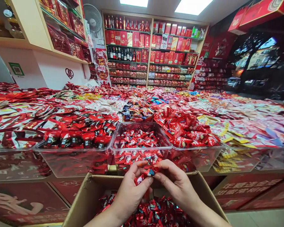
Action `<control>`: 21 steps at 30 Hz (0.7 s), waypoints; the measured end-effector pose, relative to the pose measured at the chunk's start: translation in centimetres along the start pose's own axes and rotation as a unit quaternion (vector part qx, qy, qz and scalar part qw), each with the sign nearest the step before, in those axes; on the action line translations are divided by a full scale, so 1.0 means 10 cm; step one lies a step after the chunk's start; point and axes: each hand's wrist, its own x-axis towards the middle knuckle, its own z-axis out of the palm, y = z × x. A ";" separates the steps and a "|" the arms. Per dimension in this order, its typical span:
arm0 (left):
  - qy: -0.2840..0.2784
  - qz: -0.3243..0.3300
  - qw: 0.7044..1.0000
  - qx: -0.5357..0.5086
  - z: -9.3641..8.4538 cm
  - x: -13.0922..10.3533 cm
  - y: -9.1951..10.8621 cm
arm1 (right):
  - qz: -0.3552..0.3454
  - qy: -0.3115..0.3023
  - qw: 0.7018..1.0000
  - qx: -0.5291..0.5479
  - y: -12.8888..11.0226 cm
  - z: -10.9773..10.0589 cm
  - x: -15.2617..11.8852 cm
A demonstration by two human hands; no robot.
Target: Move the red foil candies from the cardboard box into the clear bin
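As seen at bottom centre, found open box [91, 190] with red sweets [153, 209] inside. Just beyond, mid-frame, noted clear bin [162, 135] with similar sweets [139, 138]. Below centre, observed left hand [132, 187] and right hand [177, 179] both pinching held sweets [149, 172], unclear in number, above box. Judged as close two-handed handling; for next move, advise firm pinch with one hand before loosening the other.

Left hand [133, 185] beside right hand [177, 180], both pinching.

Beyond the left hand [132, 186], clear rectangular plastic bins [78, 162] of glossy packets [189, 130] are carried by a red-fronted surface [44, 180].
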 end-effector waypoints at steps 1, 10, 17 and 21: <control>0.003 0.001 1.000 0.001 0.01 0.00 0.00 | -0.036 0.013 0.999 -0.017 -0.03 -0.02 0.01; -0.001 -0.010 1.000 0.011 0.04 -0.03 -0.09 | -0.115 -0.025 0.968 -0.220 -0.55 0.12 1.04; -0.007 0.042 0.999 0.031 0.00 -0.06 -0.16 | -0.031 -0.193 0.914 -0.354 -0.19 0.70 1.79; -0.009 0.044 0.996 0.073 -0.01 -0.07 -0.14 | -0.046 -0.173 0.904 -0.387 -0.02 0.72 1.81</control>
